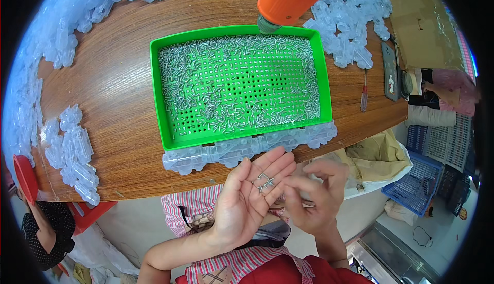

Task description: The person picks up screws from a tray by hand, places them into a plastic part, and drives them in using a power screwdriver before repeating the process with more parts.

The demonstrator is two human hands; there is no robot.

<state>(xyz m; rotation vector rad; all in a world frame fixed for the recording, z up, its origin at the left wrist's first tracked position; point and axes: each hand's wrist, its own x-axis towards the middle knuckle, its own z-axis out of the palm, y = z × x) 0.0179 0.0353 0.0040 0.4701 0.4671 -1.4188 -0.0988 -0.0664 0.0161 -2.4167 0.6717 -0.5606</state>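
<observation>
At far left on the brown table (123, 129), a loose cluster of clear plastic parts (72, 150) lies apart from the hands. To its right stands a green perforated tray (157, 93), with small metal screws (177, 65) heaped along its sides; a row of clear plastic housings (234, 150) lies along its near edge.

Below that row the left hand (244, 204) is held palm up, its fingers extended close together and slightly cupped. The step in hand is judged to be the handling of a few loose screws (265, 182) carried on this hand. They rest crosswise in a small jumble near the base of the fingers, short of the fingertips and unclamped. The next move appears to call for a steady palm and a fine pinch to separate one screw from the others.

Just right of the screws, the right hand (319, 196) has its thumb and forefinger bent toward each other, the gap narrow. Blur affects these fingertips; whether they grip anything cannot be told.

Farther right, a screwdriver (364, 99) lies on the table, well apart from both hands.
</observation>
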